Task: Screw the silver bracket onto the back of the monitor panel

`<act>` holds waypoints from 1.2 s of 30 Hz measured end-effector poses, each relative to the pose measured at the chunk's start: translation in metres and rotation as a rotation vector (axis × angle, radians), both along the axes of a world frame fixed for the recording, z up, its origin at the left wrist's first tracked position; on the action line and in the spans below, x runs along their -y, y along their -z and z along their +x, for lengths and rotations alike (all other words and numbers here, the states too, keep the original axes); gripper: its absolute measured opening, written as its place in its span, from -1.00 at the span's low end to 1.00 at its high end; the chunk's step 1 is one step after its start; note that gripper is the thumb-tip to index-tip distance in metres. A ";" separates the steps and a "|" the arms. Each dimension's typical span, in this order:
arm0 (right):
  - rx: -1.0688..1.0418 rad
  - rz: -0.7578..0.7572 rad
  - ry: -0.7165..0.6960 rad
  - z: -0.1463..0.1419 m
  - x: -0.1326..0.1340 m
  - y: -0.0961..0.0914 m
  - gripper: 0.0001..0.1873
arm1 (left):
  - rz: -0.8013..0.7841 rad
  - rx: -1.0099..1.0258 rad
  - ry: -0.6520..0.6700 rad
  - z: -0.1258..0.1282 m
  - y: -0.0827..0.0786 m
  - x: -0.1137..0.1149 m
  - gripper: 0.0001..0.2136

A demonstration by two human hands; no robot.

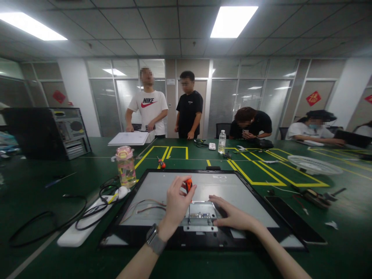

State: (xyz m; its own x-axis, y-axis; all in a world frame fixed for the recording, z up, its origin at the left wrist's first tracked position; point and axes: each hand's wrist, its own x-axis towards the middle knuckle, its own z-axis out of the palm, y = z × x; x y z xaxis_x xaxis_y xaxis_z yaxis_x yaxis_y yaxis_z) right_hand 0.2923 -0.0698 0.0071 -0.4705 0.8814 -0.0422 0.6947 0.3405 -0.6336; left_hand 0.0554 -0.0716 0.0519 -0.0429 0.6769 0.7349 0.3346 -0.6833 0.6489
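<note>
My left hand (pixel 179 199) is closed around the orange and black handle of a screwdriver (pixel 189 185), held upright above a metal bracket (pixel 200 228). The screwdriver's tip is hard to make out. The bracket sits on the grey back of a flat display panel (pixel 151 186) with a black frame. My right hand (pixel 232 213) has its fingers stretched out and apart, at the bracket's right side. Thin wires (pixel 149 209) lie on the panel left of the bracket.
Left of the panel are a white power strip (pixel 84 223), black cables (pixel 48 228) and a pink-lidded bottle (pixel 126 170). A dark phone-like slab (pixel 295 219) lies to the right. A computer case (pixel 35 131) stands at the far left. Several people are across the table.
</note>
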 end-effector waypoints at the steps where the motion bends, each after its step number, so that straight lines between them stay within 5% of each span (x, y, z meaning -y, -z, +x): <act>1: 0.000 0.001 -0.002 0.000 0.000 0.000 -0.09 | 0.000 -0.002 -0.002 0.000 0.000 0.000 -0.81; 6: -0.002 0.010 0.001 0.000 -0.001 0.003 -0.07 | -0.005 -0.013 0.022 0.001 -0.001 0.001 -0.82; 12: -0.009 0.014 -0.013 0.001 -0.002 0.004 -0.09 | -0.091 0.054 0.240 0.001 -0.001 0.004 -0.83; 21: 0.008 0.007 -0.006 -0.001 0.000 -0.002 -0.08 | -0.195 0.171 0.388 -0.008 -0.016 -0.003 -0.82; 26: 0.003 0.007 -0.006 -0.001 0.001 -0.002 -0.07 | -0.038 0.008 0.217 -0.020 -0.020 -0.003 -0.88; 31: -0.008 0.012 -0.005 0.000 0.000 0.000 -0.06 | -0.203 -0.021 0.371 -0.041 -0.020 -0.006 -0.82; 36: 0.019 0.006 -0.013 -0.002 0.002 -0.005 -0.06 | -0.272 0.093 0.351 -0.049 -0.016 -0.008 -0.76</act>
State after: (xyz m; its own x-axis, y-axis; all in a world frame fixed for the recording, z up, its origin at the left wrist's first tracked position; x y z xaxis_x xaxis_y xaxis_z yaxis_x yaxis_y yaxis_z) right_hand 0.2907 -0.0719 0.0122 -0.4809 0.8755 -0.0461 0.7022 0.3532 -0.6182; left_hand 0.0067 -0.0635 0.0680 0.1662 0.8302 0.5321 0.0449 -0.5454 0.8370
